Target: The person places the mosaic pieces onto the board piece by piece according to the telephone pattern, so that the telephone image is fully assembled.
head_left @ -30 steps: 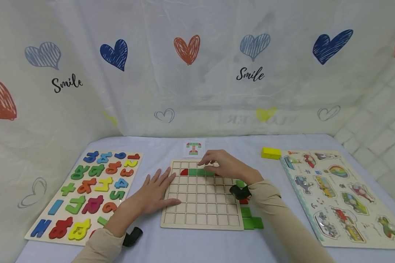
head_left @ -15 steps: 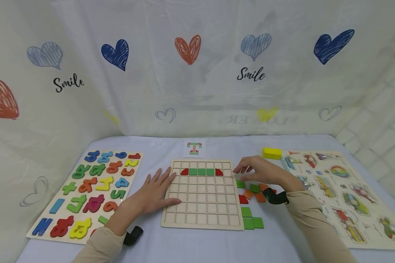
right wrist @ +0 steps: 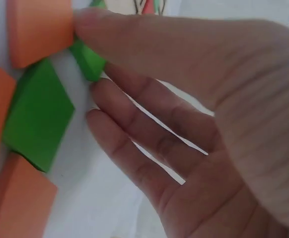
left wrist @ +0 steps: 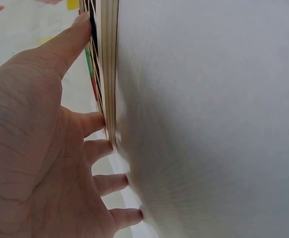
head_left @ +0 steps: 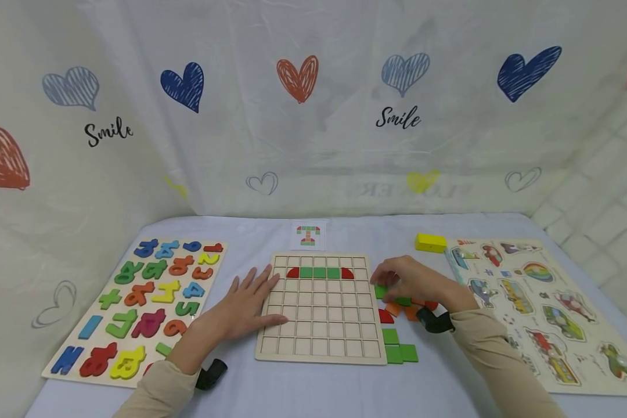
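My left hand (head_left: 248, 306) lies with fingers spread at the left edge of a wooden grid board (head_left: 320, 331); in the left wrist view its fingertips (left wrist: 96, 148) meet the board's side and the cloth. A row near the board's top holds red quarter-round tiles (head_left: 347, 273) at both ends and green square tiles (head_left: 320, 273) between. Right of the board, my right hand (head_left: 409, 278) reaches down among loose tiles, its thumb and index finger around a green tile (right wrist: 89, 59). An orange tile (right wrist: 40, 32) and another green tile (right wrist: 39, 116) lie beside the thumb.
Behind the board lies a pattern card (head_left: 309, 235). A letter-and-number puzzle (head_left: 96, 307) is at left, a picture puzzle (head_left: 540, 342) at right, with a yellow block (head_left: 431, 242) near its corner. More green tiles (head_left: 393, 354) lie by the board's lower right.
My right hand has withdrawn from the board's top row to the right, uncovering the tiles there, then lowered to the loose tiles. My left hand stays in place.
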`<action>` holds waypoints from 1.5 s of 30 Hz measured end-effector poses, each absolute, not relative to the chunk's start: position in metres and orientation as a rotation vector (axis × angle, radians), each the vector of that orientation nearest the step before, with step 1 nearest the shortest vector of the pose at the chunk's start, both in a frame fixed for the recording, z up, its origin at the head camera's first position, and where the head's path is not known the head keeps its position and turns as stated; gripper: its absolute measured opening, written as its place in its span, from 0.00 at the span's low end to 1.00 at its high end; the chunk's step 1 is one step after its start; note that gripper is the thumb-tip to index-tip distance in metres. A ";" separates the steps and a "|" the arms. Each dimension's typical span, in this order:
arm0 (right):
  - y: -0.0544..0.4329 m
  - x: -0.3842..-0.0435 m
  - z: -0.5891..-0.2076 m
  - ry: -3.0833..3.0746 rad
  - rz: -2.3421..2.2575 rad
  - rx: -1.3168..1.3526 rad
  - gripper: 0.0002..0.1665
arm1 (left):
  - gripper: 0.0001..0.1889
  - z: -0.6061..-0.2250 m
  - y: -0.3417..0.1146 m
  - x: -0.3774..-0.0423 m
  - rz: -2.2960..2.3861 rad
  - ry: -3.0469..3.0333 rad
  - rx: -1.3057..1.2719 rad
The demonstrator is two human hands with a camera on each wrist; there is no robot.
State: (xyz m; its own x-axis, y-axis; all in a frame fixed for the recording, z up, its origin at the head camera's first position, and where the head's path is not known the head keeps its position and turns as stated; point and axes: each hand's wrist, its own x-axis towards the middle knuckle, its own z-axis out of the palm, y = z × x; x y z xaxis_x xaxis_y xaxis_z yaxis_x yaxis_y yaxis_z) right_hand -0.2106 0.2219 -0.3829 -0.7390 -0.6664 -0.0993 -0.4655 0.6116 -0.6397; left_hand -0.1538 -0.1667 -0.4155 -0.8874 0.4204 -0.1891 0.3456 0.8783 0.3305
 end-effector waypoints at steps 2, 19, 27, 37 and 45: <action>0.222 -0.211 -0.384 2.518 -0.869 -0.918 0.17 | 0.53 -0.415 -0.167 -0.154 0.426 2.795 0.583; 0.229 -0.210 -0.384 2.531 -0.915 -0.901 0.14 | 0.53 -0.417 -0.169 -0.154 0.418 2.798 0.593; 0.231 -0.210 -0.385 2.521 -0.963 -0.947 0.11 | 0.53 -0.416 -0.168 -0.154 0.421 2.794 0.593; 0.230 -0.210 -0.382 2.486 -0.989 -1.013 0.09 | 0.52 -0.417 -0.169 -0.154 0.442 2.794 0.593; 0.223 -0.212 -0.381 2.551 -1.052 -1.109 0.08 | 0.52 -0.416 -0.169 -0.153 0.449 2.795 0.598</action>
State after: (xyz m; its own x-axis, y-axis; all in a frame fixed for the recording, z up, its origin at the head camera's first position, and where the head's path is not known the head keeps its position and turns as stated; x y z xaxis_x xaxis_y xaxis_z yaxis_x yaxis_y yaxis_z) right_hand -0.2123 0.2233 -0.3809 -0.7099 -0.6942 0.1192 -0.5764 0.4753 -0.6647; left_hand -0.1531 -0.1690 -0.4162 -0.8853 0.4313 -0.1738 0.3551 0.8685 0.3459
